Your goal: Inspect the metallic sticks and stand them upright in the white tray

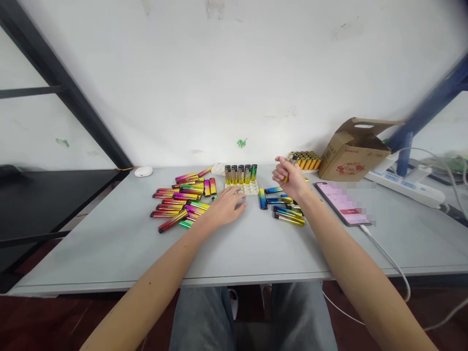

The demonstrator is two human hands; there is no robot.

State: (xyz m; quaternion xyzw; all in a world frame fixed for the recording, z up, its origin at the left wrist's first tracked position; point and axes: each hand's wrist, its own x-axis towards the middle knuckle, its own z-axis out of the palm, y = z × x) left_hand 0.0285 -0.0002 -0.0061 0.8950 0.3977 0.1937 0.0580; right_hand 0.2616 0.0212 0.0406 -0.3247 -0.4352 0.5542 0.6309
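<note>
My left hand (227, 207) rests with its fingers stretched out at the front left of a white plastic tray (252, 189) with round holes. In the tray's back row several lighters (241, 174) stand upright, mostly yellow-gold, with a green one at the right end. My right hand (287, 176) is raised to the right of the tray, closed around a yellow lighter (294, 160). Its dark top pokes out above my fingers. Beneath that hand lie several blue-and-yellow lighters (288, 219). Left of the tray is a loose pile of red, pink and green lighters (175, 207).
Back right, a second tray holds upright gold lighters (309, 160) beside an opened cardboard box (347, 153). A phone (341, 204) on a white cable and a power strip (409, 187) lie at the right. A white earbud case (143, 171) sits back left, near the wall.
</note>
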